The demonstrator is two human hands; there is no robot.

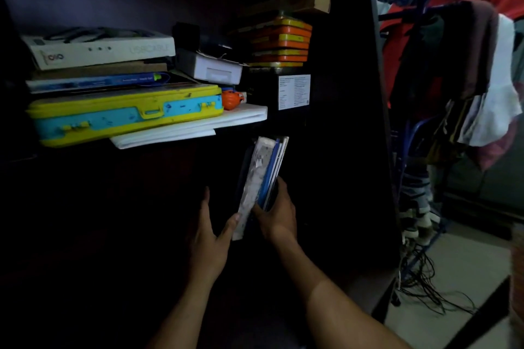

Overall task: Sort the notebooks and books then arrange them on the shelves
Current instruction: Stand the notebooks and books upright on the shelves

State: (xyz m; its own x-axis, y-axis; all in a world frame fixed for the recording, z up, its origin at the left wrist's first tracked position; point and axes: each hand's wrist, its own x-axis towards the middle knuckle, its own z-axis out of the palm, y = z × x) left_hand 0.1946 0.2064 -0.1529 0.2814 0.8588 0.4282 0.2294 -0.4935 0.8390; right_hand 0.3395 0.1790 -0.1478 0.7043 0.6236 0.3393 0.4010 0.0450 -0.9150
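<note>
At lower centre, my right hand grips the upright books while my left hand, fingers spread, steadies them so they stand.

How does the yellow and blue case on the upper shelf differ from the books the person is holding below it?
The yellow and blue plastic case lies flat under a stack; the bundle of thin books stands on edge. The case goes untouched, while the right hand grips the bundle and the left hand touches it. The case is bright, the books pale and dark blue. Both sit in the dark shelf unit.
</note>
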